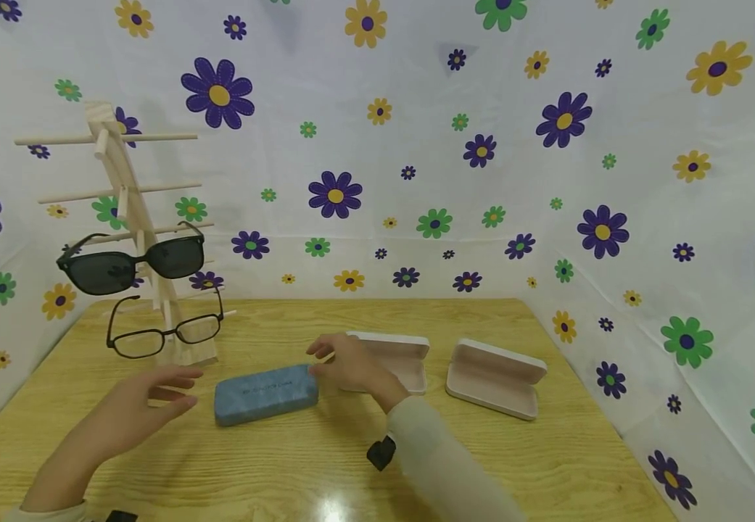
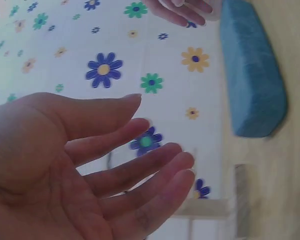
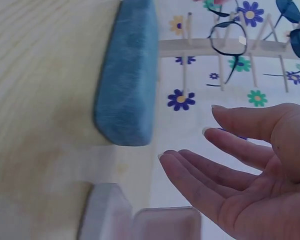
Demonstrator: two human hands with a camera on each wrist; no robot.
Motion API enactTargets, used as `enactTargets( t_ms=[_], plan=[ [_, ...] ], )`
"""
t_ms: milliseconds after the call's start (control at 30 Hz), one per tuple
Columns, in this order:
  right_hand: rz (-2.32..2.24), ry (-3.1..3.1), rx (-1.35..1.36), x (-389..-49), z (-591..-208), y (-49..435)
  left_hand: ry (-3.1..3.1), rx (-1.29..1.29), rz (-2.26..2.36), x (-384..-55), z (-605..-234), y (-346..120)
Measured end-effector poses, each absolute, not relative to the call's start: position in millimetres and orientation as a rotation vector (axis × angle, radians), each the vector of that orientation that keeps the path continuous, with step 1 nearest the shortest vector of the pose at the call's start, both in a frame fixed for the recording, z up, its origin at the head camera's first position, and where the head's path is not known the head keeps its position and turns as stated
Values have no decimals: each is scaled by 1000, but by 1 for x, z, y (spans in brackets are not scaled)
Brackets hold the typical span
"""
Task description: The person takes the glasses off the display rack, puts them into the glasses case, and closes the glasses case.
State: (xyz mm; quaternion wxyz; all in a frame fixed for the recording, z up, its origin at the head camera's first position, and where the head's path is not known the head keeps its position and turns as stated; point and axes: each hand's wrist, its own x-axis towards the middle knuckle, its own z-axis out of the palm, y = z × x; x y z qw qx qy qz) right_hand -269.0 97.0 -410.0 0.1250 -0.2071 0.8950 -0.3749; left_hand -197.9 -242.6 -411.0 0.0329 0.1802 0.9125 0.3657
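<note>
A closed blue glasses case (image 1: pixel 266 397) with faint dark lettering lies on the wooden table between the two hands. To its left hovers the left hand (image 1: pixel 130 412), thumb and fingers loosely spread and nothing held. The right hand (image 1: pixel 349 365) is at the case's right end, its thumb overlapping the corner in the head view. In the right wrist view, a gap shows between the right fingertips (image 3: pixel 166 156) and the blue case (image 3: pixel 127 85). The left wrist view likewise has the left palm (image 2: pixel 85 170) empty, with the case apart from it.
A wooden display stand (image 1: pixel 122 170) at the left back holds dark sunglasses (image 1: pixel 171 257) above black-framed glasses (image 1: pixel 199 329). Two opened pale cases stand at the right: one (image 1: pixel 410 362) partly behind the right hand, the other (image 1: pixel 496 380) farther right. Flower-printed cloth (image 1: pixel 377 138) surrounds the table (image 1: pixel 253 478).
</note>
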Motion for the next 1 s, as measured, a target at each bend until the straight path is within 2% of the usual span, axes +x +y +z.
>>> enactTargets(
  t_ms=[267, 533, 1000],
  plan=[
    [-1118, 2628, -694, -278, -373, 96, 2942, 440, 908, -186, -376, -272],
    [-958, 2562, -802, -284, -333, 84, 3118, 286, 753, -190, -351, -308],
    [-795, 2442, -877, -309, -275, 55, 3316, 219, 915, -222, -333, -356]
  ],
)
